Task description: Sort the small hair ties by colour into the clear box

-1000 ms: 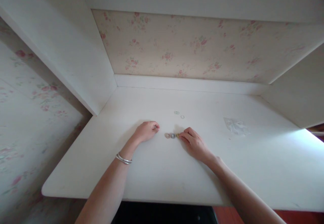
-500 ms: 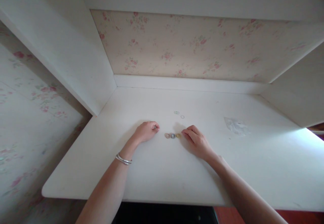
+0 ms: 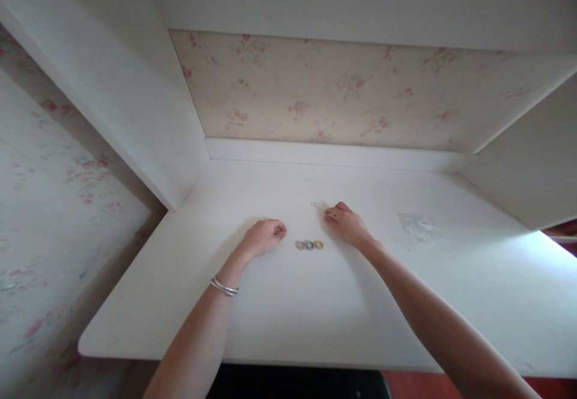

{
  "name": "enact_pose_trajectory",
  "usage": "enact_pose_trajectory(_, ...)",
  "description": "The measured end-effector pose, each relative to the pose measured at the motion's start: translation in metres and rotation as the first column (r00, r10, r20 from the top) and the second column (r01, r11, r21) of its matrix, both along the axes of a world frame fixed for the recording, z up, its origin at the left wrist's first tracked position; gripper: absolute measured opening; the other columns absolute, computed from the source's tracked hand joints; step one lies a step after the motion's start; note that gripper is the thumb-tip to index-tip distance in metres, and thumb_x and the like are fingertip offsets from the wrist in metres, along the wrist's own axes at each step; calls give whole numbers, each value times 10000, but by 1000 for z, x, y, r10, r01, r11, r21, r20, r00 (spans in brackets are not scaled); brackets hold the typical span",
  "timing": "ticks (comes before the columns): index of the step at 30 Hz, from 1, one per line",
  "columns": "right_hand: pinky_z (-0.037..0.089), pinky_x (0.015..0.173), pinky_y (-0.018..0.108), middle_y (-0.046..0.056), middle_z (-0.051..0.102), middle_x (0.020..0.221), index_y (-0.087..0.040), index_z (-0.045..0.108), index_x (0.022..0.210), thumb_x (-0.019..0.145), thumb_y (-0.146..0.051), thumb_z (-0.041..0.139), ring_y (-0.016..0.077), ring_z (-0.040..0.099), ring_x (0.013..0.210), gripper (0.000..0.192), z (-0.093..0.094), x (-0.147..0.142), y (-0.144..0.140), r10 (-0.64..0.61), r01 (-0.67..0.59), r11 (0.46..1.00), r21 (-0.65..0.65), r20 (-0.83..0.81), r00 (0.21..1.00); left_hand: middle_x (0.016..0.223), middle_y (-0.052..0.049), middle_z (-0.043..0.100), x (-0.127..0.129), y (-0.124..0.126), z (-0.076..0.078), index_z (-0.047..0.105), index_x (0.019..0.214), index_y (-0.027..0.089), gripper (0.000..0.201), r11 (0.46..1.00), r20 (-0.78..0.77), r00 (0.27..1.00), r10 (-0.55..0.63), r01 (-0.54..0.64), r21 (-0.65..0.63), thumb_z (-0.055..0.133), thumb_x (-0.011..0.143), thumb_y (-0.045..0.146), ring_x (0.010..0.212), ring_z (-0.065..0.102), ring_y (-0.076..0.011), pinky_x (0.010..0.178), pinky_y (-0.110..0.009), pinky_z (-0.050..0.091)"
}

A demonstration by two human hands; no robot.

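My left hand rests on the white desk with its fingers curled closed. Something small and greyish shows between thumb and fingers, too small to name. Three small ring-shaped bundles lie side by side between my hands: a pinkish-brown ring, a blue-grey ring and a yellow ring. Beyond them lie thin pale rings, partly overlapping. Just right of these, my right hand is down at the desk, fingertips pinched together; what they hold cannot be made out.
A crumpled clear plastic bag lies on the desk to the right. A white side panel stands at the left and a low white ledge runs along the back, below flowered wallpaper. Something black is under the front edge.
My right hand has moved away from beside the yellow ring, farther back to the thin rings. The separate thin ring there is now out of sight. My left hand stays about where it was.
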State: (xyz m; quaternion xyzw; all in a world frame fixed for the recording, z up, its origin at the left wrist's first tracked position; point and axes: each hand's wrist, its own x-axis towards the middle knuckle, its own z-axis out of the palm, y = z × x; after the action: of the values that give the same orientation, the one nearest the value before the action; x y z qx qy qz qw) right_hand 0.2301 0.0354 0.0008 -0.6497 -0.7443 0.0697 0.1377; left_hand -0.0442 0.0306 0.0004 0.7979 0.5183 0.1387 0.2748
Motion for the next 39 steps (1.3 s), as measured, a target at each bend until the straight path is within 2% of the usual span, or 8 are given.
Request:
enact_pose_trajectory(4,366,679,239,58,589,959,-211,679,883,898,-280,424,142,571,779,265,4,-4,8,23,-21,999,-46,36,999,921,-27,701,0,0,-1,674,931,221,243,1000,6,1000,5,-5,3,487,833,341,825,631,-160,710,-232,457)
enact_pose_trajectory(8,362,657,251,82,584,936,-181,672,845,902,-253,412,151,566,751,275,6,-5,7,65,-62,996,-56,45,997,922,-25,703,0,1,-1,675,927,223,242,1000,16,1000,4,-4,3,485,838,343,823,633,-157,708,-231,461)
enact_pose_trajectory(16,402,746,269,55,568,911,-199,620,894,916,-242,385,155,551,808,240,5,-3,-40,228,-217,972,89,-135,964,943,-31,702,0,2,-1,673,920,213,246,1000,58,998,7,-7,-3,483,836,343,846,634,-160,713,-230,463)
enact_pose_trajectory(21,412,746,288,53,565,887,-196,604,879,929,-253,376,160,543,801,240,1,-1,-70,244,-229,967,111,-147,959,953,-26,700,0,2,-2,669,930,215,244,999,112,993,36,-34,-21,497,822,350,861,634,-161,725,-228,458)
enact_pose_trajectory(25,414,758,297,57,572,895,-198,606,908,928,-245,386,159,548,808,226,-5,-1,-78,272,-248,956,156,-160,949,919,-30,698,2,2,0,666,940,200,248,997,140,988,69,-65,-33,503,810,334,837,631,-158,717,-225,451)
enact_pose_trajectory(31,408,763,304,52,571,863,-202,622,901,920,-236,411,161,544,805,214,-9,-2,-80,303,-266,939,217,-162,939,760,-9,667,5,-1,3,661,929,185,271,994,144,984,106,-103,-28,484,805,347,676,594,-145,606,-227,413)
enact_pose_trajectory(34,414,746,284,51,568,853,-202,626,884,920,-263,415,154,542,793,223,-8,2,-80,244,-160,944,288,-285,927,680,6,634,5,-2,1,657,931,183,299,989,138,980,144,-140,-39,474,805,383,618,567,-145,568,-232,386)
enact_pose_trajectory(39,399,621,241,19,556,791,-215,641,844,890,-341,462,126,522,681,224,-9,20,-74,10,182,932,314,-524,852,754,-7,659,15,-2,-2,653,939,184,312,983,147,973,178,-170,-63,476,800,400,677,587,-155,610,-237,412)
